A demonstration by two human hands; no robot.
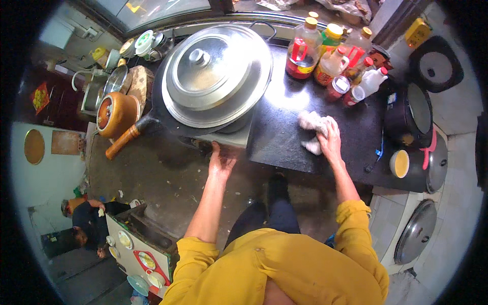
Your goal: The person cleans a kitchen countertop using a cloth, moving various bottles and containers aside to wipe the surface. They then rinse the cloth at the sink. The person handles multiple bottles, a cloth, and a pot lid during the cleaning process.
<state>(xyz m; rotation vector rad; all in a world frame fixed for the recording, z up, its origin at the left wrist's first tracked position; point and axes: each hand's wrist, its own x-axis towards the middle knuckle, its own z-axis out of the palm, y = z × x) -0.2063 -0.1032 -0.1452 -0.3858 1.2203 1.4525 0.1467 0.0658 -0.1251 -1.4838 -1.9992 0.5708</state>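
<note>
My right hand (331, 142) grips a crumpled pale cloth (315, 124) against the black countertop (282, 143). At the front edge of the metal stove (234, 138), my left hand (222, 162) has its thumb up and fingers apart; whether it touches the stove is unclear. Above it on the stove sits a large wok with a wooden handle (126, 141), covered by a domed metal lid (217, 99). Beyond the cloth stand plastic bottles (301, 51) and small jars (337, 87) with red, white or yellow caps.
A black cooker pot (410, 114), a yellowish bowl (400, 164) and a pink utensil (429, 148) stand at the right. An orange-brown clay pot (116, 114) is left of the wok. At lower left, people sit near a table (131, 255) with dishes.
</note>
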